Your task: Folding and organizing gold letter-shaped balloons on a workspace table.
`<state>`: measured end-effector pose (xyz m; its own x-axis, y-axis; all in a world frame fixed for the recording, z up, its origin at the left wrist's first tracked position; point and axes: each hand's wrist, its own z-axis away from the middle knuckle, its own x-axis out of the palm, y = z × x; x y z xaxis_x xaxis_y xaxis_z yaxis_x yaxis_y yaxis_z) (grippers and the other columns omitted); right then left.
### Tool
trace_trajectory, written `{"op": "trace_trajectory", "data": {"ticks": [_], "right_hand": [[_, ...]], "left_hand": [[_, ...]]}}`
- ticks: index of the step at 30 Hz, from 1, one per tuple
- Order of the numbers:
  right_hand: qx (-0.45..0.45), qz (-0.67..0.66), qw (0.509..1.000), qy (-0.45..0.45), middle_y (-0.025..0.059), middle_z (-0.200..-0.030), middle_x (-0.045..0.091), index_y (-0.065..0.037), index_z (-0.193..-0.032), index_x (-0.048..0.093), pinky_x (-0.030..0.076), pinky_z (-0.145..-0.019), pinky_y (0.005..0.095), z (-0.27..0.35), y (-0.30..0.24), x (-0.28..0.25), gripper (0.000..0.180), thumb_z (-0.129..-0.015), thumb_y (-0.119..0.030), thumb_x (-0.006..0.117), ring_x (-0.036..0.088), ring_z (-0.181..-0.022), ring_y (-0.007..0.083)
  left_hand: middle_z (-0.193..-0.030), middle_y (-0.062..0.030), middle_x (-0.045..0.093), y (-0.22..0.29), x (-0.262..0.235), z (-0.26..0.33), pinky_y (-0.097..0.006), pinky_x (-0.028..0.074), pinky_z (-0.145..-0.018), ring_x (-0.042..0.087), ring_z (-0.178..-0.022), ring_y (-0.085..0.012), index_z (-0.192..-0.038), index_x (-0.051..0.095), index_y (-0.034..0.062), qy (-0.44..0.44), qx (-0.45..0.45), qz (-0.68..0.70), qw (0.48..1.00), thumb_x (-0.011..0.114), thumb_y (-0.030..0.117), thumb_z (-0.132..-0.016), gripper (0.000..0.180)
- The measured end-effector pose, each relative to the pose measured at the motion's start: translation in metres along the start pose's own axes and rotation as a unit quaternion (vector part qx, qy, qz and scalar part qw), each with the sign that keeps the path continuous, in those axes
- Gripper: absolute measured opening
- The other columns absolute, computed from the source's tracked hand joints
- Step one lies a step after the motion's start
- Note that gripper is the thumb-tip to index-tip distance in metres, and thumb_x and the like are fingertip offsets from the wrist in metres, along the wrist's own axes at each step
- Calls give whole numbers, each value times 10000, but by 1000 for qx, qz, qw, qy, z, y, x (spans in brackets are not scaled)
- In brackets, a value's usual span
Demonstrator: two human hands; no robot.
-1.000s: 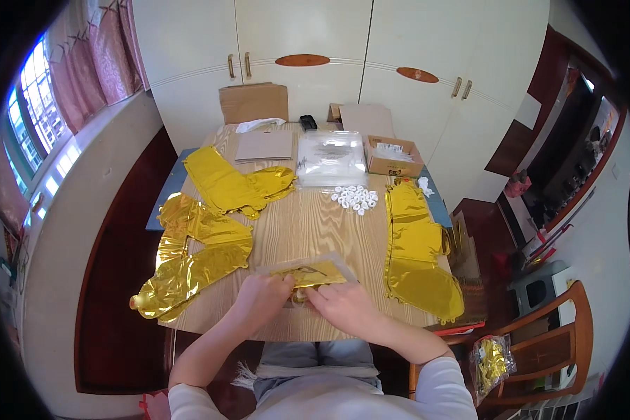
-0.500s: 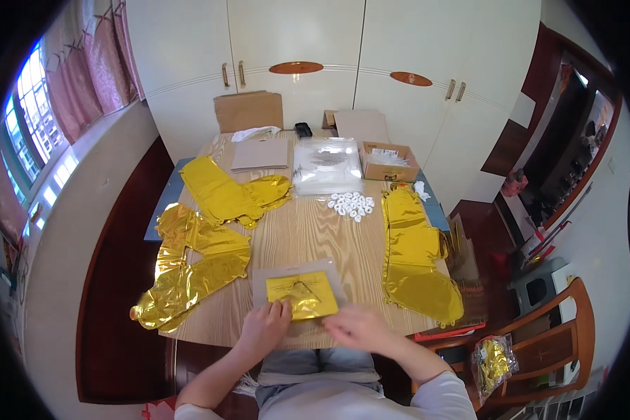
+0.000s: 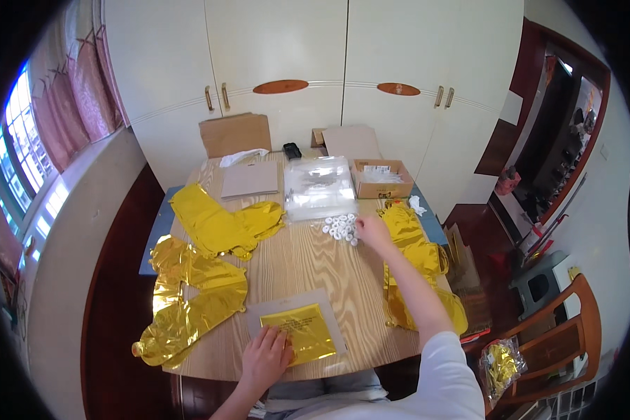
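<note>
A: Where are the hands?

B: The left hand (image 3: 264, 357) lies flat on the near edge of the wooden surface (image 3: 308, 269), fingers spread and pressing the lower left corner of a clear flat bag (image 3: 297, 327) with a folded gold foil piece (image 3: 299, 333) inside. It grips nothing.

A: And the other?

B: The right hand (image 3: 373, 231) reaches far out to the middle of the surface, at a small heap of white rings (image 3: 341, 227). Its fingers are drawn together at the edge of the heap and touch the rings; whether they pinch one I cannot tell, it is too small.

A: What lies round about?

B: Just behind the rings sits a stack of clear plastic bags (image 3: 320, 186), and right of that an open cardboard box (image 3: 381, 178). A flat grey card (image 3: 249, 179) lies at the far left of the stack. Loose gold foil balloons (image 3: 220, 222) spread over the left side, with more (image 3: 189, 308) hanging at the left edge, and another gold pile (image 3: 413, 259) runs down the right side under the right forearm. White cupboard doors (image 3: 280, 63) stand behind, and a wooden chair (image 3: 563, 336) stands at the lower right.
</note>
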<state>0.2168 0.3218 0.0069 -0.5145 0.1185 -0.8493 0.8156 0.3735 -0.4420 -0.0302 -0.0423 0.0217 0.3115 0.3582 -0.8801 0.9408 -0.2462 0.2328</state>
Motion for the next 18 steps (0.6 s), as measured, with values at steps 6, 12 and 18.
{"op": "trace_trajectory", "data": {"ticks": [6, 12, 18], "right_hand": [[115, 22, 990, -78, 218, -906, 695, -26, -911, 729, 541, -776, 438, -76, 49, 11, 296, -754, -266, 659, 679, -865, 352], [135, 107, 974, -149, 222, -1026, 685, -2, -946, 720, 537, -848, 418, -97, 37, 13, 382, -702, -296, 724, 662, -992, 346], [103, 154, 976, -118, 238, -960, 690, 32, -934, 712, 544, -827, 412, -99, 62, 5, 408, -691, -296, 710, 677, -930, 354]], "left_hand": [[-1291, -202, 530, -7, 22, -5, -508, 341, -1063, 447, -1266, -416, -1194, 600, 30, -43, -44, 63, 996, 688, 273, -817, 458], [-1298, -211, 523, -13, 31, 0, -518, 333, -1065, 442, -1269, -409, -1192, 601, 27, -47, -53, 75, 995, 689, 281, -815, 462], [-1289, -210, 527, -13, 33, -2, -523, 326, -1069, 446, -1265, -405, -1185, 603, 26, -51, -51, 76, 994, 693, 278, -809, 461]]}}
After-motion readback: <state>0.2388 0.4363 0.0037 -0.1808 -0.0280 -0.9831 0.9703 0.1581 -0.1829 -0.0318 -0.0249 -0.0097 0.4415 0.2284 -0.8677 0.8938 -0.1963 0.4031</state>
